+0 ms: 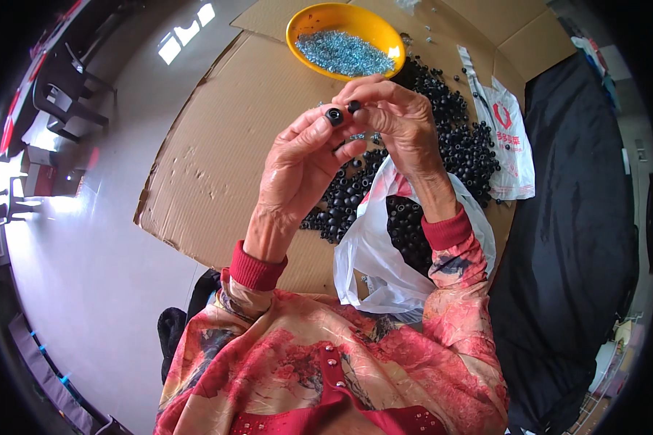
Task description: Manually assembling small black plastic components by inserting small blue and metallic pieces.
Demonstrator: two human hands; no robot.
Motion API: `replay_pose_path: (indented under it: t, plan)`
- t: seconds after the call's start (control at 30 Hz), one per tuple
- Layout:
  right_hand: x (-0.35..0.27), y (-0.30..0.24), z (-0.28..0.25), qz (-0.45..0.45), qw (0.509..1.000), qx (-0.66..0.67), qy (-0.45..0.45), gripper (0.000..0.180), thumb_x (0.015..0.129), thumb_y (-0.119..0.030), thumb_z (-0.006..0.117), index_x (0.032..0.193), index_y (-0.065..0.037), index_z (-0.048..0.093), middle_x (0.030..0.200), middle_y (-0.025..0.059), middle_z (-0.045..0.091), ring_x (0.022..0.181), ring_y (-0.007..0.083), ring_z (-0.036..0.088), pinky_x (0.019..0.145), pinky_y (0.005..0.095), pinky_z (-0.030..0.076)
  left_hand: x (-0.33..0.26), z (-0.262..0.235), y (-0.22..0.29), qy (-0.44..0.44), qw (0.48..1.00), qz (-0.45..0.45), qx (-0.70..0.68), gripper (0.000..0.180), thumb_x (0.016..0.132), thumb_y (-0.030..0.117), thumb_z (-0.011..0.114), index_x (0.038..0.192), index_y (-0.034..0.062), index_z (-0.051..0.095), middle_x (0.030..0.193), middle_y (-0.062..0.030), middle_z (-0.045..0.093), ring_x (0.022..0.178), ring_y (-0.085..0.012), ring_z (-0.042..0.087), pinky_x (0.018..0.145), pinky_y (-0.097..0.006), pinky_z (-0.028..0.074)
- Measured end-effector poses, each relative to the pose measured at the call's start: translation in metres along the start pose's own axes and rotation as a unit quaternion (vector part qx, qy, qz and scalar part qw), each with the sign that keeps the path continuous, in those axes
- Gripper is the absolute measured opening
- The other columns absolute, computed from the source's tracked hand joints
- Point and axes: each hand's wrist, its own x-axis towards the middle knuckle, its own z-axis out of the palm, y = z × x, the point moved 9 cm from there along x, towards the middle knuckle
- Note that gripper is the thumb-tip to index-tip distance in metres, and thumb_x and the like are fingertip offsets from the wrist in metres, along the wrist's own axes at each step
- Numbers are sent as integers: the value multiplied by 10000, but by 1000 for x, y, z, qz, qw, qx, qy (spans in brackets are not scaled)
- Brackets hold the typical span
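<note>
My left hand pinches a black ring-shaped cap between thumb and fingers, its round opening turned up toward me. Close beside it, my right hand grips a smaller black piece in its fingertips. The two pieces are nearly touching, both raised above the cardboard. Beneath and to the right of my hands spreads a loose heap of similar black caps. Below my right wrist lies an open white plastic bag with more black caps inside.
A yellow bowl full of small shiny bluish pieces stands at the far side of the cardboard sheet. To the right lie a flattened white bag with red print and a black cloth. Dark chairs stand far left.
</note>
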Motion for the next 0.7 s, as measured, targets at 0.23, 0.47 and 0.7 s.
replay_pose_path:
  t: [0.23,0.47,0.7]
  plan:
    - [-12,-34,1,-129,956,-261,-30,149,737,-52,665,883,-31,641,838,67,602,811,166,582,721,295,488,1,-1,-9,2,1000,-15,22,214,875,92,523,1039,-44,549,994,-123,604,936,-210,595,853,-360,488]
    - [-18,-61,10,-207,863,-456,-58,150,712,-60,683,854,-34,642,798,74,609,764,196,593,681,292,479,3,-2,-18,-7,999,-33,19,215,877,94,518,1041,-43,545,971,-128,609,921,-210,603,854,-355,488]
    - [-16,-57,-3,-132,949,-284,-27,126,717,-43,679,838,-29,645,777,50,625,724,131,593,663,255,480,3,0,-23,14,999,-31,35,218,866,96,542,1045,-27,549,920,-114,622,861,-200,619,811,-331,505]
